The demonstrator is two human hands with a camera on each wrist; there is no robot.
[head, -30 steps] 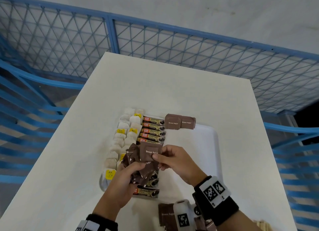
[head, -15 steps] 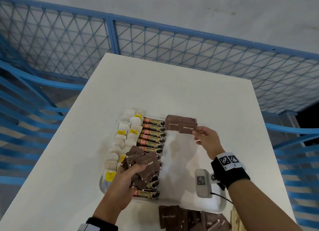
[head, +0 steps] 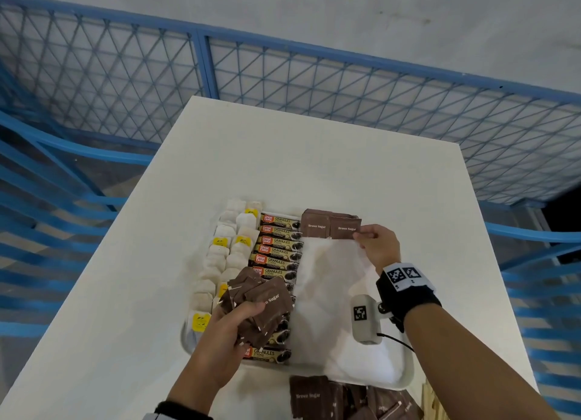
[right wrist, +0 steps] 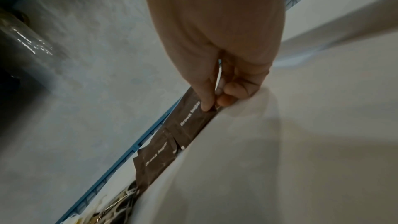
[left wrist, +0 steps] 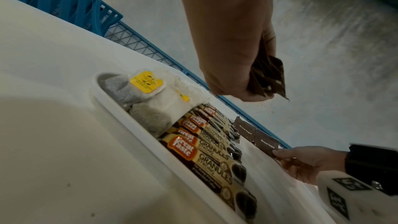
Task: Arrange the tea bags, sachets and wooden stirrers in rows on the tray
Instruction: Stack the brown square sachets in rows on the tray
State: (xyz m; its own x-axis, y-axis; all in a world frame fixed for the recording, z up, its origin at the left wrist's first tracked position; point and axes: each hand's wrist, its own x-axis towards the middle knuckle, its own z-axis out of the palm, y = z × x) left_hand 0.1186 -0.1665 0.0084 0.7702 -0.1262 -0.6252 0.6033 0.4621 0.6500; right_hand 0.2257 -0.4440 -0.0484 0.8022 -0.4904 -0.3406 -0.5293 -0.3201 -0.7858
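A white tray (head: pixel 405 378) lies on the table with rows of tea bags (head: pixel 224 253) at its left and coffee granule sachets (head: pixel 278 243) beside them. Two brown sugar sachets lean at the tray's far edge. My right hand (head: pixel 374 243) pinches the right one, a brown sugar sachet (head: pixel 345 228) (right wrist: pixel 193 118) (left wrist: pixel 267 144), between thumb and forefinger. The other one (head: pixel 316 223) stands to its left. My left hand (head: pixel 232 331) grips a bunch of brown sugar sachets (head: pixel 261 306) (left wrist: pixel 269 77) above the near end of the granule row.
More brown sugar sachets (head: pixel 342 399) lie in a heap on the table (head: pixel 283 155) in front of the tray, with wooden stirrers (head: pixel 432 400) at their right. The tray's right half is bare. A blue mesh fence (head: pixel 314 83) rings the table.
My right hand took one sachet from the bunch in my left hand, carried it to the tray's far edge and set it beside the sachet there. My left hand stayed put.
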